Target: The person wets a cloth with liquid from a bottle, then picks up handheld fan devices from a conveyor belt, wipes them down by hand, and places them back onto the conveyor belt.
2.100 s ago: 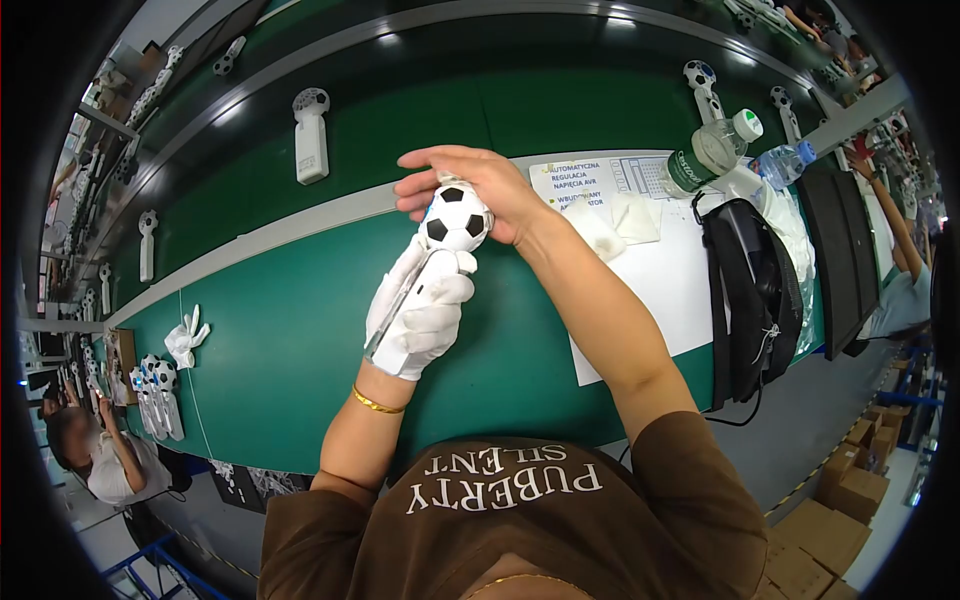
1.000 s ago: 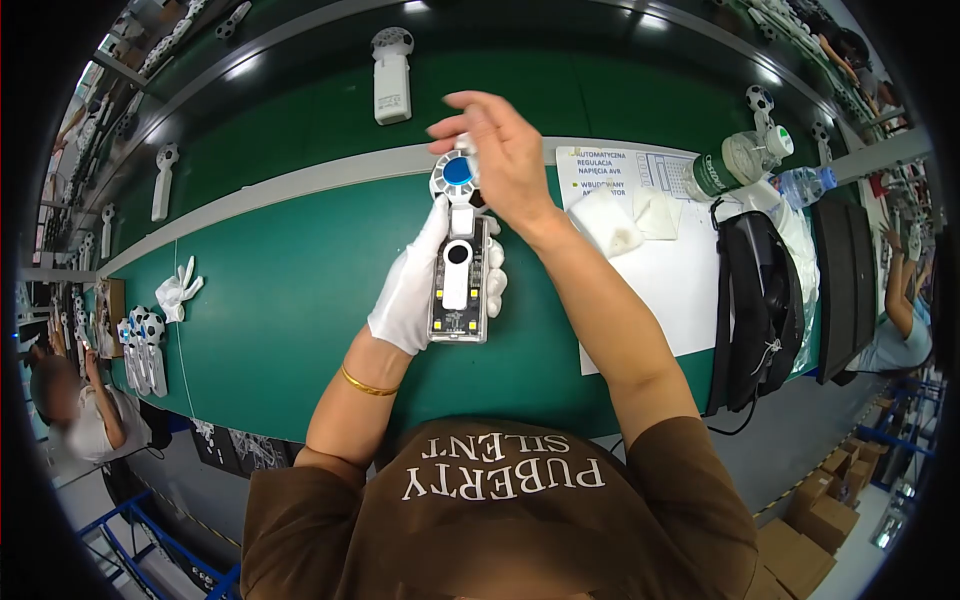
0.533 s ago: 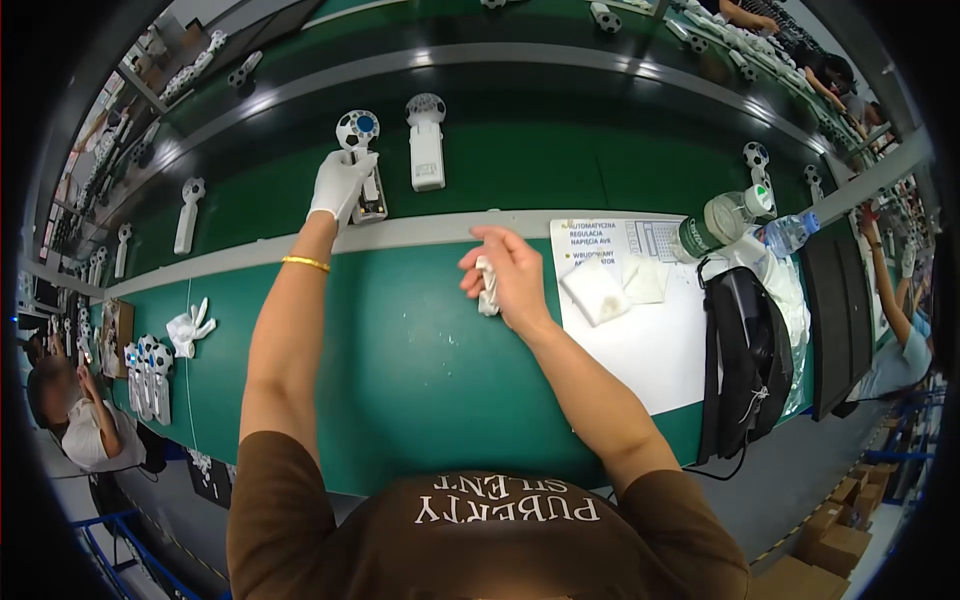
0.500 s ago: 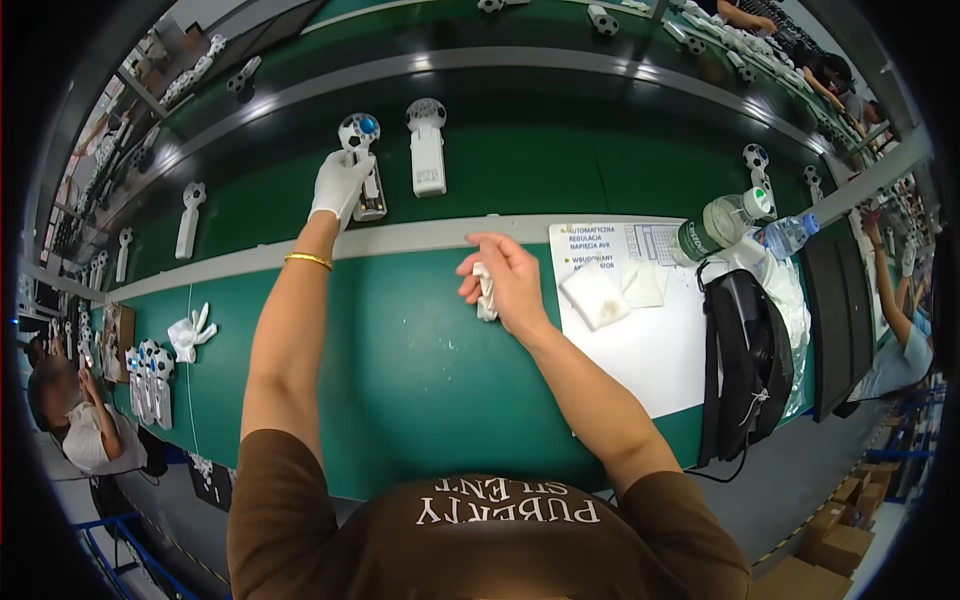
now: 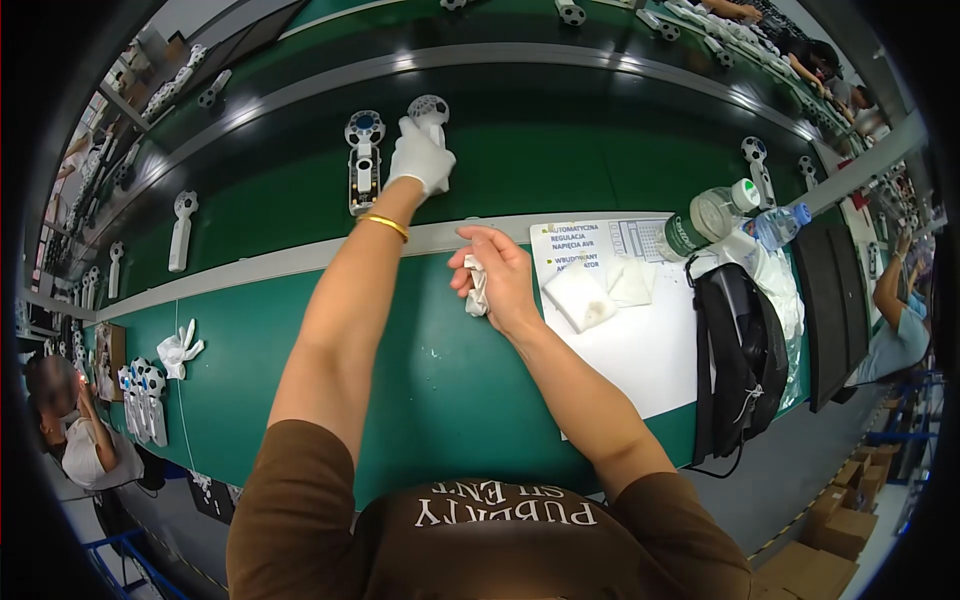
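So I've got these white, plastic-looking gadgets, each a long boxy handle with a round football-patterned head. The one at my left hand, call it the covered gadget, shows mainly its speckled grey-white head. Just beside it lies the open-faced gadget, dark circuitry showing around a white strip, blue disc on its head.

Left arm's stretched way forward, white fabric glove on, gold bracelet at the wrist, and my grip is curled round that covered gadget's handle. Right hand is bare, elbow bent, fingers pinched on a crumpled white cloth above the table's edge.

Both gadgets sit on a glossy dark green surface past a grey metal rail. My side's a smooth green table with white specks, a paper sheet to the right and a limp glove to the left. A co-worker sits off left.
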Demonstrator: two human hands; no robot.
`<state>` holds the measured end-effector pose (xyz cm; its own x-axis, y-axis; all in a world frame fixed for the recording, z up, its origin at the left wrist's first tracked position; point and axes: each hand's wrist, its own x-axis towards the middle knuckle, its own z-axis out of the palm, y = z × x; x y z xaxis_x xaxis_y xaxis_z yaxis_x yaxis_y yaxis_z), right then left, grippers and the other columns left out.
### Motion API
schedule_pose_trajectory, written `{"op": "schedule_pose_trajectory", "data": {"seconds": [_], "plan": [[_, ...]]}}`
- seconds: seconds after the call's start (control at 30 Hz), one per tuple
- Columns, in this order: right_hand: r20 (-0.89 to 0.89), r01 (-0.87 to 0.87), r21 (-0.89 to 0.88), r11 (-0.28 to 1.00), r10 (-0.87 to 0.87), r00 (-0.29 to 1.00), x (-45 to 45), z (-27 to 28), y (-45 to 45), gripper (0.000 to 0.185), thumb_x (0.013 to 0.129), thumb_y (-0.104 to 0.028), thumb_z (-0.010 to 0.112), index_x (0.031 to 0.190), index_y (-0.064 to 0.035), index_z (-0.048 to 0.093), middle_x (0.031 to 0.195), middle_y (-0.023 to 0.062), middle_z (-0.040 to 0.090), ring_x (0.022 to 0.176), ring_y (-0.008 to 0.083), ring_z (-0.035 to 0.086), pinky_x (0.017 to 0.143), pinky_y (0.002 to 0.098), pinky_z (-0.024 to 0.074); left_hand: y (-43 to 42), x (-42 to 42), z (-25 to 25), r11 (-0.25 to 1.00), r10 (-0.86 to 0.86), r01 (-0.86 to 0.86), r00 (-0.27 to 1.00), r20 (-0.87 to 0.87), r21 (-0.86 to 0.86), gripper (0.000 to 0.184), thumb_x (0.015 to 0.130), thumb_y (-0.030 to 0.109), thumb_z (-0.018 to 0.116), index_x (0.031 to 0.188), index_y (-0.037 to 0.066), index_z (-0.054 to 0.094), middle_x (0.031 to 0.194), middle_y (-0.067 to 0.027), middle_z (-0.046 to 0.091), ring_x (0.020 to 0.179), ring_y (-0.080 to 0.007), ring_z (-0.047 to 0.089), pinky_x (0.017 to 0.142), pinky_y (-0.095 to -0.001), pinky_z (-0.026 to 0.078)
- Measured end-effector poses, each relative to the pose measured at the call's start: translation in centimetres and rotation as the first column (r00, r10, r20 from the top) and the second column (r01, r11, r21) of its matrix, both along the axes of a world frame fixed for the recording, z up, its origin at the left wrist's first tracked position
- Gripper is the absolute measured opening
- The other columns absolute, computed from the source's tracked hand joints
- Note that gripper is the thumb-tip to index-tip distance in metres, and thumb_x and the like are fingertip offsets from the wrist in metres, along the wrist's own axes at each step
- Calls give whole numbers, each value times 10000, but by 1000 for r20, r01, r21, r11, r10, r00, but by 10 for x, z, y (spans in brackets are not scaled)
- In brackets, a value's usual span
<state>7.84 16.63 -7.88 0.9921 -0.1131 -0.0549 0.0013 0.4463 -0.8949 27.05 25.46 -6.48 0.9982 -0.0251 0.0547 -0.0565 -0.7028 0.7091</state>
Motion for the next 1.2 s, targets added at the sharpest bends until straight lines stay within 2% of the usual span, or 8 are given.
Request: {"op": "schedule_pose_trajectory", "data": {"seconds": [0.07, 0.17, 0.4, 0.57, 0.77, 0.87, 1.07, 1.2], "plan": [[-22, 9, 65, 998, -8, 1000, -2, 0, -3, 282, 987, -209, 486, 1114, 24, 581, 772, 105, 637, 552, 130, 590, 462, 240, 472, 13, -13, 8, 854, -167, 49, 968, -185, -518, 531, 809, 156, 681, 1222, -26, 401, 987, -151, 609, 862, -282, 629, 781, -398, 536], [-48, 33, 171, 985, -26, 999, 4, -2, -6, 272, 975, -194, 498, 1121, 22, 578, 771, 105, 630, 544, 131, 580, 441, 241, 451, 39, -73, 20, 168, -560, -156, 798, -224, -973, 254, 904, 132, 600, 1120, 27, 515, 885, -72, 600, 771, -179, 618, 650, -300, 536], [-67, 76, 341, 937, -57, 996, 12, 2, -25, 256, 941, -144, 512, 1134, 12, 574, 749, 87, 610, 542, 124, 550, 424, 230, 399, 71, -188, 16, 622, -478, -21, 782, -401, -782, 360, 844, 121, 671, 1149, 26, 505, 826, -38, 563, 643, -127, 586, 541, -281, 534], [243, 205, -116, 972, -172, 955, 1, 53, -1, 221, 942, -113, 497, 1101, -1, 602, 758, 88, 636, 593, 143, 589, 505, 236, 457, 68, -224, 11, 832, -341, 76, 851, -399, -550, 338, 811, 118, 675, 1087, 16, 510, 806, -36, 564, 628, -115, 568, 570, -267, 533], [651, 671, -717, 187, 524, 550, 13, 19, 22, 186, 898, -78, 530, 1033, -37, 652, 774, 80, 677, 741, 191, 640, 685, 343, 504, 58, -227, -6, 885, -295, 150, 913, -282, -440, 333, 802, 142, 663, 1060, 1, 508, 812, -56, 605, 599, -116, 564, 562, -277, 496], [436, 459, -884, 94, 521, 734, 19, 30, 21, 211, 871, -68, 533, 1035, -29, 659, 856, 116, 697, 814, 233, 654, 771, 373, 502, 60, -228, 5, 893, -283, 107, 889, -359, -438, 308, 797, 132, 651, 1041, 3, 513, 797, -53, 606, 589, -123, 559, 558, -288, 487], [-191, -446, -355, 821, 404, 895, 52, 31, 2, 287, 860, -117, 500, 1099, -34, 636, 952, 125, 710, 857, 235, 662, 756, 368, 515, 60, -231, 2, 912, -288, 155, 901, -324, -379, 289, 786, 125, 647, 1017, 2, 523, 795, -61, 612, 610, -155, 586, 594, -303, 499], [73, -148, -786, 600, 328, 942, 34, 35, 7, 277, 921, -115, 492, 1154, -29, 613, 928, 121, 713, 879, 171, 666, 731, 322, 519, 60, -236, -1, 935, -257, 203, 953, -158, -291, 283, 791, 145, 650, 1008, 7, 531, 815, -116, 639, 654, -245, 630, 643, -343, 510]]}}
